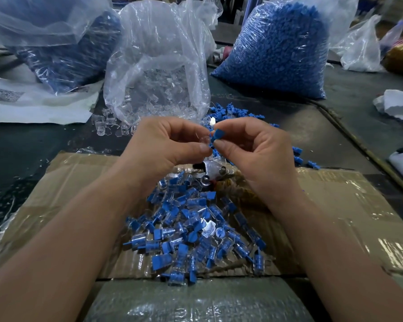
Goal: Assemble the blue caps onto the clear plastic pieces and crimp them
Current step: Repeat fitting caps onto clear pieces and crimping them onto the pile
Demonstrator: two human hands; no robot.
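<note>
Two parts meet above the cardboard's far edge, our left hand pinching the clear plastic piece, our right hand the blue cap, which we judge needs pushing home next.

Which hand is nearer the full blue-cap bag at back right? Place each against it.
Right. The right hand, pinching a blue cap, is in front of the full blue-cap bag, slightly left of it. The left hand, pinching a clear piece, sits farther left.
</note>
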